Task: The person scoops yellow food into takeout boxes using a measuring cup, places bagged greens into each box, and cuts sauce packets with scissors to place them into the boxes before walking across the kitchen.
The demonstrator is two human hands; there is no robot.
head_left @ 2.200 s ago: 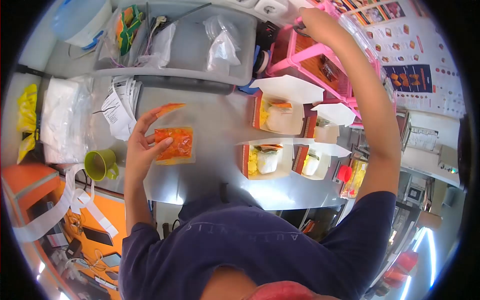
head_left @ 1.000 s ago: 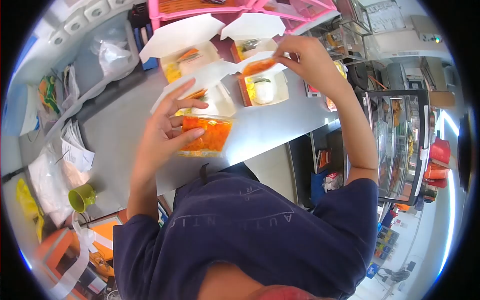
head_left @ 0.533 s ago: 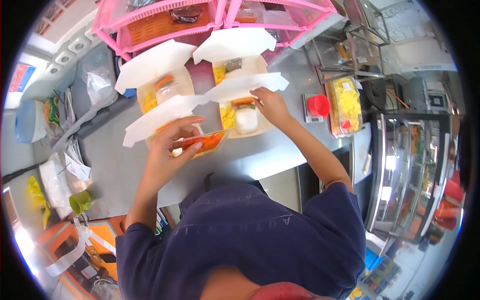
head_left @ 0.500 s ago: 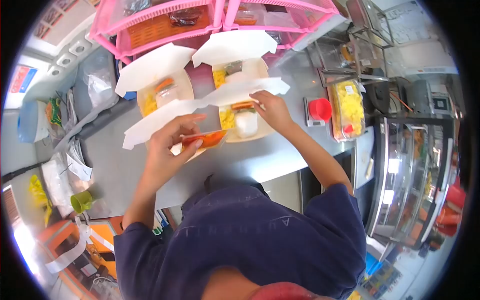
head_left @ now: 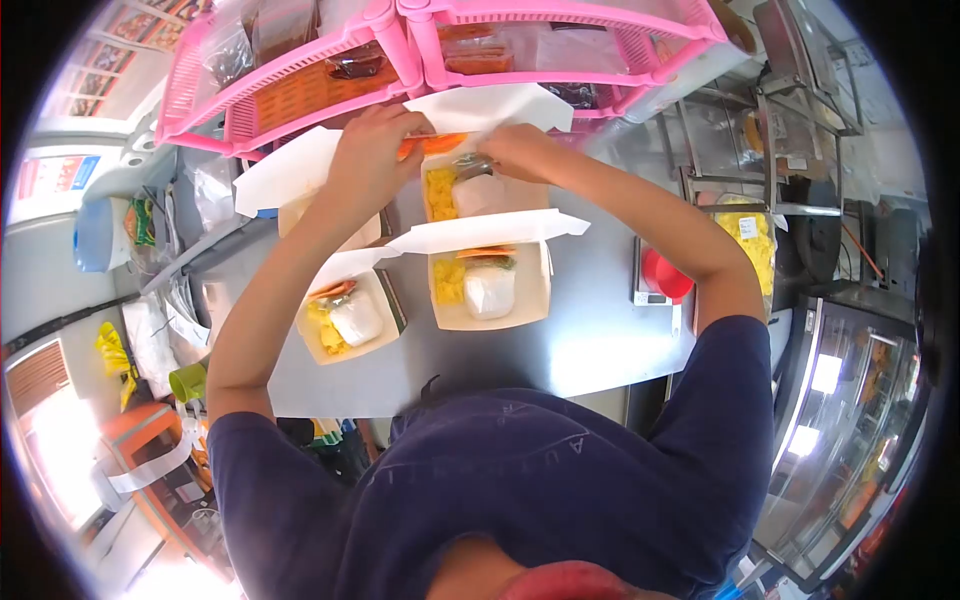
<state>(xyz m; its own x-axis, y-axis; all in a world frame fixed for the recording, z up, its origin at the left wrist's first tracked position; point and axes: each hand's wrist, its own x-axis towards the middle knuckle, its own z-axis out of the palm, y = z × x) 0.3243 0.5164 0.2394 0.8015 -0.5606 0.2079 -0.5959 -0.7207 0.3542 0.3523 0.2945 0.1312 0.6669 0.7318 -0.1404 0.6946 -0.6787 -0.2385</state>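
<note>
My left hand (head_left: 382, 150) is closed on a small clear sachet of orange sauce (head_left: 440, 145), held over the far right takeaway box (head_left: 432, 214). My right hand (head_left: 520, 152) reaches into the same box from the other side, its fingers curled by a small dark packet (head_left: 468, 160); what they grip is hidden. Yellow food (head_left: 440, 192) and a white wrapped portion (head_left: 480, 194) lie in that box. The near right box (head_left: 490, 322) and near left box (head_left: 352, 354) hold similar food with orange sachets. My left forearm partly covers the far left box (head_left: 355, 238).
Pink plastic baskets (head_left: 400, 92) with packets stand behind the boxes. To the right are a red cup (head_left: 668, 275), a container of yellow food (head_left: 755, 250) and a metal rack (head_left: 770, 150). A glass display case (head_left: 850, 430) stands at far right, a green cup (head_left: 188, 382) at left.
Both hands have moved from the near boxes to the far right box. The left hand has carried the orange sachet there; the right hand has let go of the near right box's lid.
</note>
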